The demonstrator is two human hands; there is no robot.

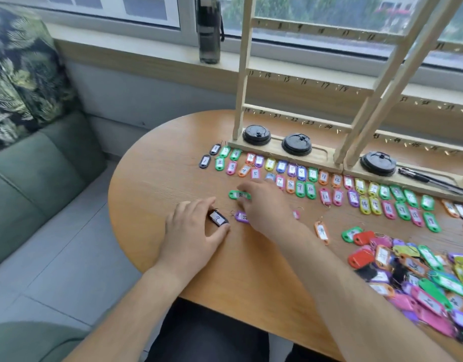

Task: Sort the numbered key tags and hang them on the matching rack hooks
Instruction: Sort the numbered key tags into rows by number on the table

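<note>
Finding one: my left hand has its thumb and fingers curled round a black tag, which lies flat on the table inside that grip, label up. I judge it is held there to read the number and keep it from sliding. Its long axis runs diagonally, from the ring end by the fingertips to the blunt end by the thumb.

Finding two: my right hand reaches across, its fingertips on the near end of a green tag. Motion blur prevents my telling whether it pinches or merely presses. That tag lies crosswise, with the free end pointing away from the fingers, to the left.

A purple tag sits between the two hands, half under the right palm.

Beyond the right knuckles, the sorted rows lie before the rack, whose hooks appear bare. Hanging has not begun, in my judgement.
</note>
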